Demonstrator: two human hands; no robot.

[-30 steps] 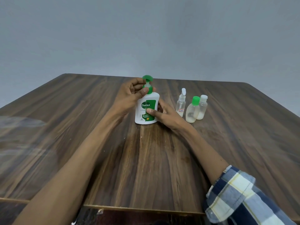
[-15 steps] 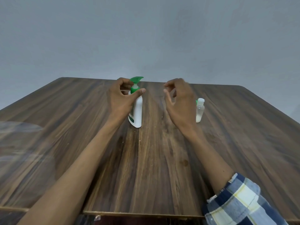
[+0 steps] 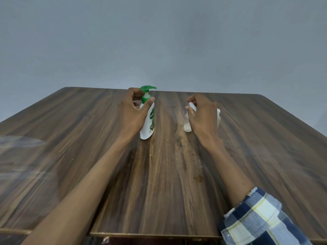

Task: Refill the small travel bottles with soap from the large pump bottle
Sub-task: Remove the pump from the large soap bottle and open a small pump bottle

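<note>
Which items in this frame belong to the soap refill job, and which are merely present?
Job items:
- pump bottle, gripped at its neck by the left hand
- small spray bottle, reached by the right hand
- another small bottle, mostly hidden behind that hand

Merely present:
- wooden table
- plaid sleeve

A dark brown wood-grain table with rounded far corners point(image 3: 177, 174) stands before a plain grey-blue wall point(image 3: 159, 41).
</note>
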